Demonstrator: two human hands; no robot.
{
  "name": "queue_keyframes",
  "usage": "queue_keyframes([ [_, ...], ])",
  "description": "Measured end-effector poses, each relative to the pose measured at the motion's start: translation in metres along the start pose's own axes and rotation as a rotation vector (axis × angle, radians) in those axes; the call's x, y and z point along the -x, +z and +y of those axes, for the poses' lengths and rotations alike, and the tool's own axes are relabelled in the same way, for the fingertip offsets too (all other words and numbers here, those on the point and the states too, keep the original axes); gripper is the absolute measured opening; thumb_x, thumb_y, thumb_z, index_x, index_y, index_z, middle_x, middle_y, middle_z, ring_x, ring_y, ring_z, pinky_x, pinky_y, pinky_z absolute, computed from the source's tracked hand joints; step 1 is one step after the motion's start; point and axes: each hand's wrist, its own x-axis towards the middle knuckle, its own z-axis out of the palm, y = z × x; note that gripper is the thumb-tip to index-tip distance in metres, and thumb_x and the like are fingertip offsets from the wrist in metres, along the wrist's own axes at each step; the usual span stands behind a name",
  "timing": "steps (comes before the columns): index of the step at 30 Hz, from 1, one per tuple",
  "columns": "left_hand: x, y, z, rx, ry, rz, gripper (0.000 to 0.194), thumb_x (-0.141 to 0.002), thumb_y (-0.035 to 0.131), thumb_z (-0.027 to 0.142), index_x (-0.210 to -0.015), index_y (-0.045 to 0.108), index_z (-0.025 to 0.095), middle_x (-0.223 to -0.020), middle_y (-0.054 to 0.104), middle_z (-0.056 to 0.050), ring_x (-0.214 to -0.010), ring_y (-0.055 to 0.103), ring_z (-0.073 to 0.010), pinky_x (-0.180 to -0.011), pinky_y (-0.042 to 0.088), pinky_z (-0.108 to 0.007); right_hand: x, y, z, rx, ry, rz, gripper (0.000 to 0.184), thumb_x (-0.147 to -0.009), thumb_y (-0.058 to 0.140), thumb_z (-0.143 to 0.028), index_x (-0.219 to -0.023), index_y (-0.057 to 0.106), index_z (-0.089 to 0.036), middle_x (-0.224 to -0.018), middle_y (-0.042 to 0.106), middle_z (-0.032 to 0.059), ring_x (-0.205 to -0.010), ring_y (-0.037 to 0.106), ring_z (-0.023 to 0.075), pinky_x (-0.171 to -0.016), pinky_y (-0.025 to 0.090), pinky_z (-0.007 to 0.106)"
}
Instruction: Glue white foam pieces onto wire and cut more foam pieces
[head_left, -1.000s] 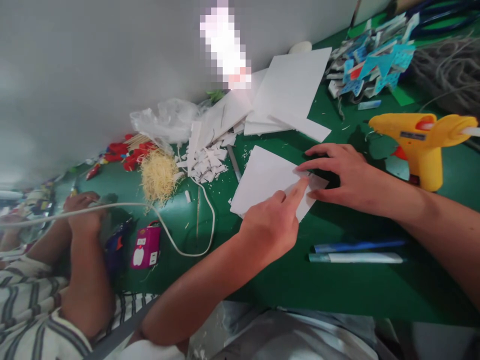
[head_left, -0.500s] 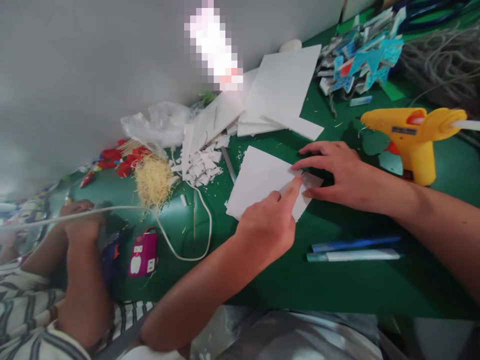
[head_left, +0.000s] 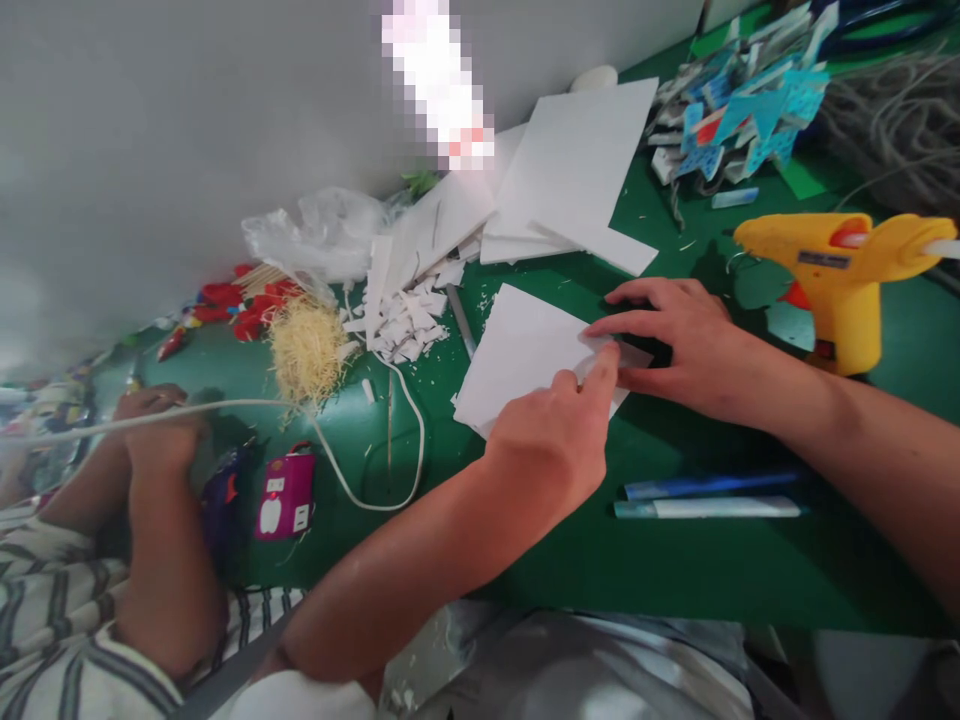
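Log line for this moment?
left hand: on white sheet | right hand: spread, on same sheet | glue gun: on green table

You're in a craft workshop: hot-glue gun (head_left: 836, 275) near your right hand (head_left: 671, 338), white board scraps (head_left: 409, 322) beyond your left hand (head_left: 555, 430).

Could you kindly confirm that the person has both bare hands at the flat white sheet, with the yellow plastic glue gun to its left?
Not quite: the head view shows the yellow plastic glue gun to the right of the flat white sheet. The bare left hand and bare right hand are indeed at the sheet.
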Motion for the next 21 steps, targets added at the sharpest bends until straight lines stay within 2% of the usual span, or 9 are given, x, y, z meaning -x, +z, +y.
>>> queue_keyframes([
  [8,0.0021,0.0001,0.0007,0.016,-0.001,-0.020,0.078,-0.102,0.044,0.016,-0.170,0.010,0.030,-0.123,0.067,-0.012,-0.099,0.075,-0.0263,-0.077,0.056,-0.031,-0.0002,-0.0024,-0.0007,-0.015,0.013,-0.003,0.037,-0.082,0.064,-0.049,-0.116,0.080,-0.044,-0.136,0.067,0.0033,-0.127,0.055,0.0391,-0.105,0.043,0.064],
  [13,0.0019,0.0012,0.0001,0.038,-0.003,-0.021,0.081,-0.102,0.044,0.015,-0.170,0.007,0.035,-0.125,0.066,-0.011,-0.101,0.075,-0.0269,-0.079,0.058,-0.034,-0.0008,-0.0016,-0.0026,-0.008,0.020,-0.003,0.037,-0.080,0.064,-0.045,-0.113,0.081,-0.042,-0.135,0.068,0.0038,-0.127,0.056,0.0387,-0.107,0.042,0.064],
  [18,0.0034,0.0026,-0.0005,0.027,-0.007,-0.007,0.078,-0.101,0.046,0.016,-0.170,0.012,0.029,-0.123,0.066,-0.013,-0.099,0.075,-0.0264,-0.078,0.057,-0.033,-0.0009,0.0006,-0.0017,0.003,0.029,0.007,0.036,-0.079,0.066,-0.046,-0.112,0.081,-0.045,-0.135,0.068,0.0019,-0.126,0.056,0.0385,-0.106,0.043,0.064],
  [21,0.0044,0.0037,-0.0007,0.020,-0.004,-0.012,0.079,-0.101,0.045,0.015,-0.170,0.009,0.031,-0.122,0.066,-0.012,-0.099,0.075,-0.0265,-0.077,0.056,-0.033,-0.0003,0.0008,-0.0006,0.010,0.021,0.007,0.036,-0.081,0.064,-0.046,-0.112,0.081,-0.045,-0.136,0.068,0.0018,-0.126,0.056,0.0380,-0.105,0.043,0.064],
])
